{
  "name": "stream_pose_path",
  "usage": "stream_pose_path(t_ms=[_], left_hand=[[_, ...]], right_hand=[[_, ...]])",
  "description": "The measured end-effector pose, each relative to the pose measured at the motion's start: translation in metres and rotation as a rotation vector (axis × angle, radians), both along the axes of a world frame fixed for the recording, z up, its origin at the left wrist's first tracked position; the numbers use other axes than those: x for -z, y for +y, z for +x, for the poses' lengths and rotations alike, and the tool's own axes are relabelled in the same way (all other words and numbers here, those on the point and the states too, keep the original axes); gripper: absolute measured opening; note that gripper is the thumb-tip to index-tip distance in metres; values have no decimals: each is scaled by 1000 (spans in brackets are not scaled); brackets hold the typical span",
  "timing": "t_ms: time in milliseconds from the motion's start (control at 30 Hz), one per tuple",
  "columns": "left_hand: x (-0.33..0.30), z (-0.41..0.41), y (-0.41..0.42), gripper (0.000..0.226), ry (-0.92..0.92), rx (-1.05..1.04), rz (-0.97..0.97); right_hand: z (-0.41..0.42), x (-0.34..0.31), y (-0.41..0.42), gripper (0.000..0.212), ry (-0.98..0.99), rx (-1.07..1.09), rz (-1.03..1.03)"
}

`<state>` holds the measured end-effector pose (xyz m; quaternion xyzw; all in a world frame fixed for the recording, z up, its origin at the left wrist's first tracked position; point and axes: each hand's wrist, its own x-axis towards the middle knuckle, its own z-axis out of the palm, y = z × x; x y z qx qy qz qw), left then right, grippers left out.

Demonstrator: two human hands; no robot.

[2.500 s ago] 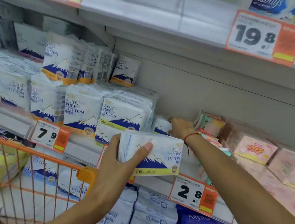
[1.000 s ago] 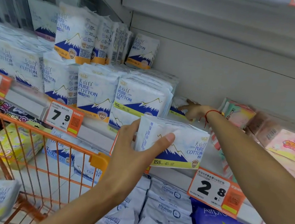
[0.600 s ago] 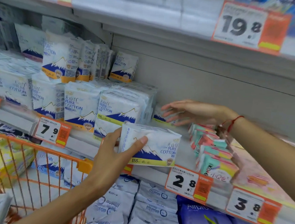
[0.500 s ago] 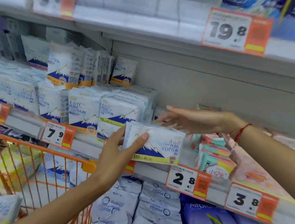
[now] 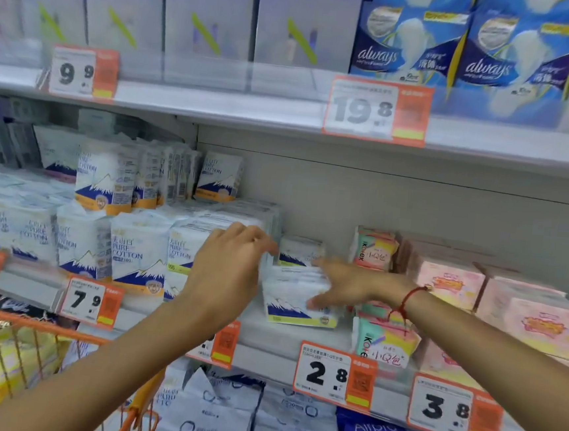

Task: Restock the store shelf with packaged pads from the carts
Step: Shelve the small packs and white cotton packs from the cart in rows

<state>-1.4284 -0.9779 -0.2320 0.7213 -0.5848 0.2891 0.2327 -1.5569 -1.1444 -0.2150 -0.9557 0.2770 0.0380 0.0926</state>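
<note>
A white Pure Cotton pad pack with a blue mountain print lies on the middle shelf, in the gap right of the stacked Pure Cotton packs. My right hand holds the pack's right end, fingers over the top and thumb on the front. At the pack's upper left edge is my left hand, fingers loosely bent and holding nothing. Another small pack stands behind. The orange cart is at the lower left with packs inside.
Kotex packs and pink packs sit right of the gap. Price tags 2.8 and 3.8 hang on the shelf edge. Airpro boxes and Always packs fill the shelf above. More bags lie on the shelf below.
The pack went from my left hand, held in front of the shelf edge, onto the shelf. My left hand let go of it and my right hand closed on its right end.
</note>
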Motion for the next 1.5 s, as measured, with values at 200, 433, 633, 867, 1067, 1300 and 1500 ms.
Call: stream_pose_path(t_ms=[200, 433, 633, 867, 1067, 1300, 1500], left_hand=[[6, 1, -42, 40, -329, 21, 397], [14, 3, -97, 33, -430, -186, 639], [6, 9, -143, 43, -444, -331, 852], [-7, 25, -167, 49, -424, -386, 956], [-9, 32, -178, 49, -441, -390, 969], [-5, 43, -192, 48, -471, -391, 935], [-7, 41, -193, 47, -479, -380, 938]], right_hand=[[-2, -11, -16, 43, -18, -33, -59], [22, 1, -46, 28, 8, -35, -234], [56, -11, -71, 29, 296, 28, -215], [77, -12, -97, 50, 488, 18, -169], [88, -4, -114, 46, 378, 22, -333], [104, 4, -133, 43, 303, 40, -425], [99, 1, -135, 53, 341, 53, -275]])
